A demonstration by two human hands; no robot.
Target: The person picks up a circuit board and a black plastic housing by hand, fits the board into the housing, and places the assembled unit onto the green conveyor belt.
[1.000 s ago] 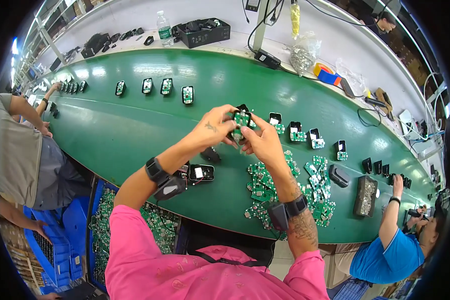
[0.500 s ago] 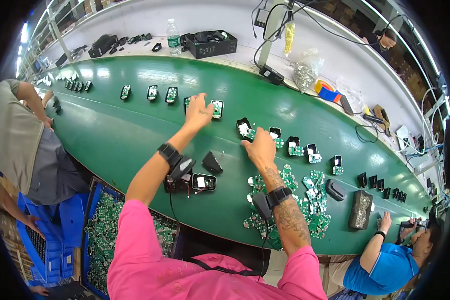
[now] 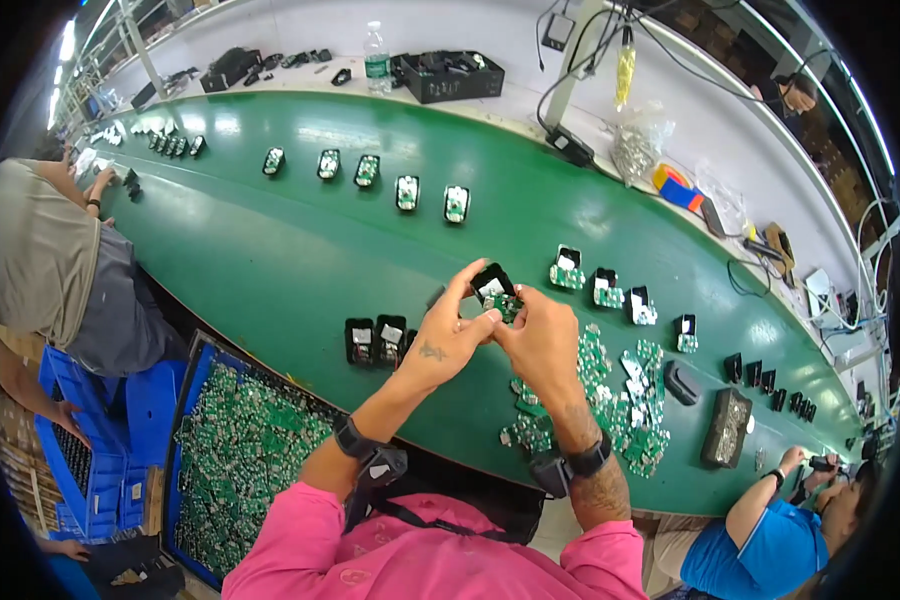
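Note:
In front of me, above the green tabletop (image 3: 300, 240), my left hand (image 3: 440, 342) is closed round the side of a small black plastic housing (image 3: 491, 279). A green circuit board (image 3: 502, 305) lies at the housing's near end, pinched in the fingers of my right hand (image 3: 546, 345). Wires between the two cannot be made out. Farther off, a spaced row of black housings has boards seated inside, the closest being this filled housing (image 3: 456, 204). To the right, several housings stand with boards at their near ends, such as this housing (image 3: 567, 268). Open black housings (image 3: 360, 342) rest beside my left forearm.
Loose circuit boards (image 3: 640, 410) lie right of my right forearm, near a dark box of small metal parts (image 3: 727, 428). A blue-edged tray (image 3: 177, 470) full of boards sits lower left. A bottle (image 3: 377, 65) and a black bin (image 3: 450, 82) line the back ledge. People work at both sides.
My left hand has left the far row and come back to the right, now on the housing. My right hand has drawn housing and board nearer. The view has shifted slightly.

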